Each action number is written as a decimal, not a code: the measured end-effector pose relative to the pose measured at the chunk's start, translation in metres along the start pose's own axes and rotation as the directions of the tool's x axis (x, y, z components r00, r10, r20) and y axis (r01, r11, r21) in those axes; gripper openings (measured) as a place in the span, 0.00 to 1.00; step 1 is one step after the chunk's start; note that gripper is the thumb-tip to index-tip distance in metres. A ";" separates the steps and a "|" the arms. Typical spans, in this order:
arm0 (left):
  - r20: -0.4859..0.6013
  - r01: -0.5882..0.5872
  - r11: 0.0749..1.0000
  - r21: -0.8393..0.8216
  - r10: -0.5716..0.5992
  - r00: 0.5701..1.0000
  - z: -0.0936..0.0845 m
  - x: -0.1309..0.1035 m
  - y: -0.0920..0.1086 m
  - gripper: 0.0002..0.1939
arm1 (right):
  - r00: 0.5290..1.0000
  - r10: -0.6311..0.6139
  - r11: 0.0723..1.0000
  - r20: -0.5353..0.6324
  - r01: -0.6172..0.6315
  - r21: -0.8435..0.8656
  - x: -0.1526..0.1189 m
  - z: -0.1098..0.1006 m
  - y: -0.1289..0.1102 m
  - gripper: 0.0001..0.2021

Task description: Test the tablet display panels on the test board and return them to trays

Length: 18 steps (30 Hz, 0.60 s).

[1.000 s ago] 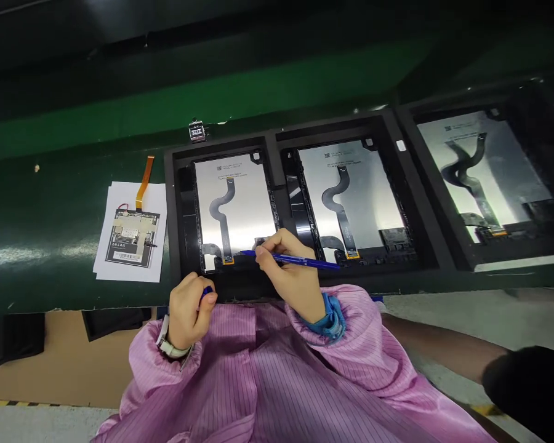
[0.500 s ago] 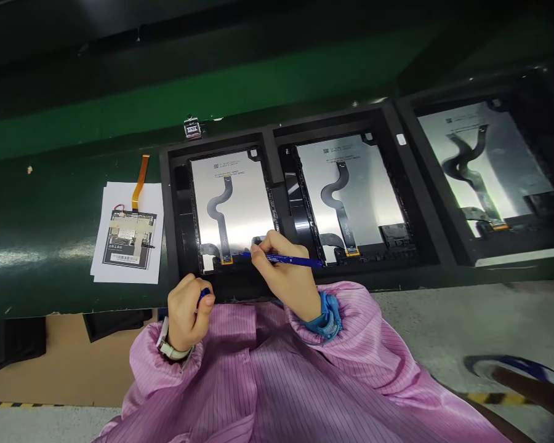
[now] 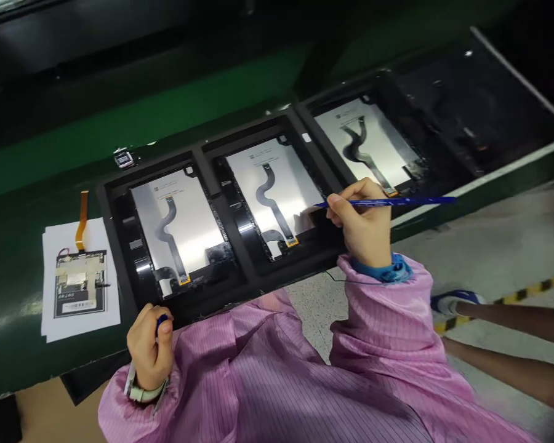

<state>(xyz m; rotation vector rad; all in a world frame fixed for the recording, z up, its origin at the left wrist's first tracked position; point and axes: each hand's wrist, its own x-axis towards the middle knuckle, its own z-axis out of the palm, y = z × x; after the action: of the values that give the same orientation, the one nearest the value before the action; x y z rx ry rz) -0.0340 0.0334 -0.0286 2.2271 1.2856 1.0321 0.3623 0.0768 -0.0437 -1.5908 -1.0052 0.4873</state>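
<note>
My right hand (image 3: 362, 221) pinches a slim blue pen (image 3: 415, 201), its tip pointing left over the right side of the middle screen panel (image 3: 284, 178). I cannot tell whether the tip touches. My left hand (image 3: 148, 341) is closed at the bench's front edge around a small blue piece (image 3: 161, 320) that looks like a pen cap, mostly hidden by the fingers. Just beyond that hand lies the left screen panel (image 3: 196, 227). Each panel is silver-backed, with a dark curved ribbon cable ending in an orange connector. Past my right hand sits the right screen panel (image 3: 383, 138).
A black foam tray (image 3: 249, 278) frames the panels. White paper sheets (image 3: 50, 289) lie on the green bench (image 3: 9, 307), carrying a battery and circuit board assembly (image 3: 80, 280). A metal clip (image 3: 124, 158) sits behind. Another person's legs (image 3: 512, 314) show at right.
My right hand has carried the pen from the left panel's lower right to the right side of the middle panel. The view has shifted right. My left hand stays closed near the front edge.
</note>
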 end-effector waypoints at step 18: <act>-0.023 0.084 0.996 0.007 -0.083 0.996 0.001 -0.008 -0.009 0.14 | 0.966 0.004 0.988 0.258 0.036 -0.153 -0.006 0.004 -0.009 0.16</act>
<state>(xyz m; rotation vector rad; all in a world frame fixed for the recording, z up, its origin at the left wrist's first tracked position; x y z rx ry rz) -0.0405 0.0316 -0.0382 2.1538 1.3827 1.0261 0.3529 0.0741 -0.0375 -1.6861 -1.2787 0.6292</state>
